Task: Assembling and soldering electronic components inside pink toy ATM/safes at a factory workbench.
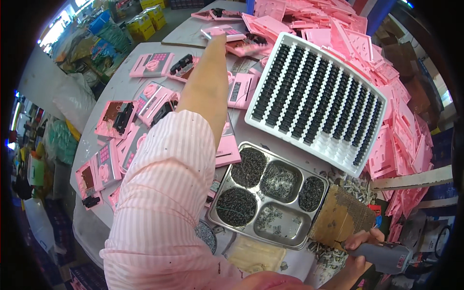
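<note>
My left arm, in a pink striped sleeve, stretches far across the table. My left hand [219,36] is at a pink plastic casing with a keypad [230,32]; its fingers are hidden, so I cannot tell if it grips it. At the lower right, my right hand [360,249] is wrapped round a grey electric screwdriver [382,257]. Left of that hand lies a piece of brown cardboard [333,217]. A metal compartment tray [253,212] beside it holds small dark screws. More pink casings [153,65], some with black mechanisms [124,118], lie around my left arm.
A white tray [251,113] with rows of black ribbed parts stands right of my arm. Pink panels [401,135] are heaped behind it and along the right. A round dish [207,237] of small metal parts and a yellowish pad [256,255] lie near me.
</note>
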The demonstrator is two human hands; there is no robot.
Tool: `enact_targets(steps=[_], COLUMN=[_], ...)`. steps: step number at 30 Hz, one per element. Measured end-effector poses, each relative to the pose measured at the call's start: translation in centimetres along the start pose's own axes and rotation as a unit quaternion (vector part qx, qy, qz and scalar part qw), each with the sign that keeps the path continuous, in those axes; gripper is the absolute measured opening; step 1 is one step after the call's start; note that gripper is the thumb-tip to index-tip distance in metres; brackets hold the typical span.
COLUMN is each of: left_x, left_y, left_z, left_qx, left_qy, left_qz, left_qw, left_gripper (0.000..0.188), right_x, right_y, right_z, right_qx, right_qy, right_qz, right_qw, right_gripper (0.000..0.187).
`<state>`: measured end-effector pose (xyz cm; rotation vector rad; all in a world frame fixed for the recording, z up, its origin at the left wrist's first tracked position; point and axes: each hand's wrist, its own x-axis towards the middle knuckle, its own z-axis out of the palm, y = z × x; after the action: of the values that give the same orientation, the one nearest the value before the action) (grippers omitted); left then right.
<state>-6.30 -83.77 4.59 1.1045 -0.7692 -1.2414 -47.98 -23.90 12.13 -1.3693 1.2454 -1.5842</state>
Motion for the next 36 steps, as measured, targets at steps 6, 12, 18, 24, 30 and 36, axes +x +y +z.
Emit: enact_targets(steps=[6, 12, 18, 24, 30, 36], left_x=[-1.3, -11.1, -32.1, -45.9, -47.4, -46.0], left_y=[6.9, 19.7, 21.8, 13.2, 10.5, 10.3], left_z=[-3.7, -11.2, -19.3, -28.2, -27.5, -26.9], left_qx=[0.031, 0.095, 0.106, -0.039, 0.3, 0.375], left_qy=[-0.036, -0.073, -0.145, -0.135, -0.029, -0.107], left_qz=[0.006, 0.036, 0.075, -0.178, -0.113, -0.123], left_qw=[0.999, 0.992, 0.981, 0.974, 0.947, 0.913], left_gripper=[0.031, 0.017, 0.023, 0.04, 0.062, 0.064], right_x=[1.0, 1.5, 1.6, 1.0, 0.9, 0.9], right_y=[0.0, -0.2, -0.2, -1.0, -1.8, -2.1], right_z=[0.6, 0.3, -0.5, 0.3, 0.8, 2.3], right_qx=[-0.024, 0.0, 0.004, 0.024, 0.006, -0.036], right_qy=[-0.002, -0.032, -0.1, -0.096, -0.097, -0.052], right_qz=[-0.037, -0.046, -0.055, -0.021, -0.015, 0.002], right_qw=[0.999, 0.998, 0.993, 0.995, 0.995, 0.998], right_gripper=[0.072, 0.074, 0.067, 0.071, 0.067, 0.072])
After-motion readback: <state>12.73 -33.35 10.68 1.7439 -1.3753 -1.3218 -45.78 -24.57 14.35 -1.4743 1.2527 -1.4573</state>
